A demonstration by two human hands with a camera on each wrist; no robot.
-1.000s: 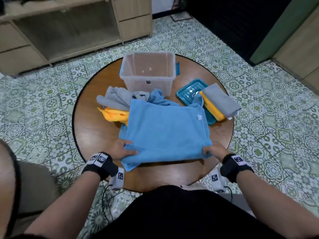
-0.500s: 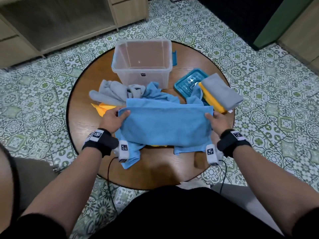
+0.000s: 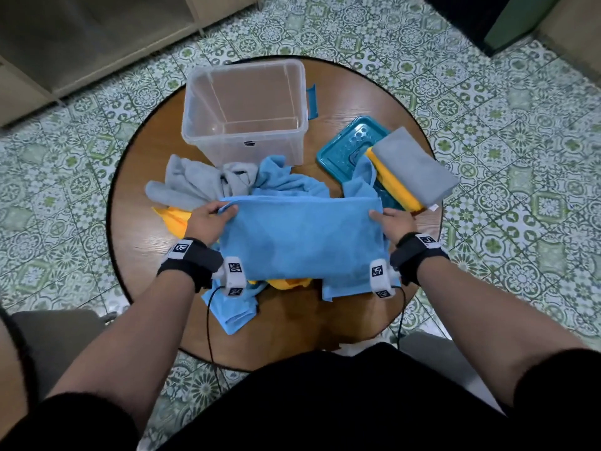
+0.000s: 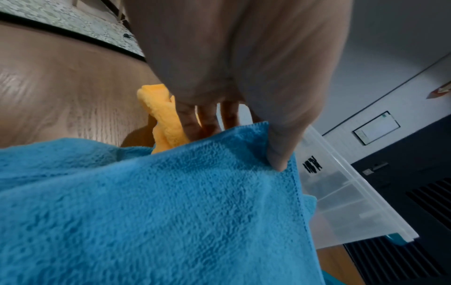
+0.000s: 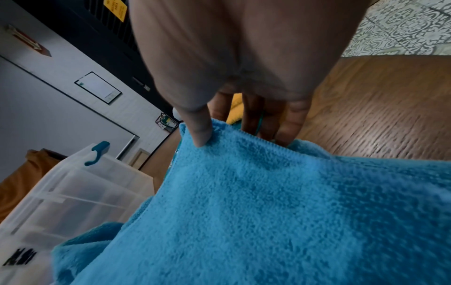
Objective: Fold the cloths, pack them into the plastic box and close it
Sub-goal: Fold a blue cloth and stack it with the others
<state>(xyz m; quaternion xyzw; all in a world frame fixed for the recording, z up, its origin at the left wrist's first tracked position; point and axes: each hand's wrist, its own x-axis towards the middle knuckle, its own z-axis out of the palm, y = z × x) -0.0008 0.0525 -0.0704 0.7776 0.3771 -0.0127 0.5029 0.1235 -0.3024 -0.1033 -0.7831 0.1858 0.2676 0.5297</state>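
Observation:
A blue cloth lies folded in half across the middle of the round wooden table. My left hand pinches its far left corner, thumb on top of the blue cloth. My right hand pinches the far right corner, thumb on the blue cloth. The clear plastic box stands open and empty behind. Its teal lid lies to the right, with folded grey and yellow cloths on it.
Crumpled grey, blue and yellow cloths lie between the box and my hands. More blue cloth hangs out under the folded one near the front edge. Patterned tile floor surrounds the table.
Both hands lifted the near edge of the blue cloth and carried it away from me onto the far edge, folding it in half. The camera tilted down.

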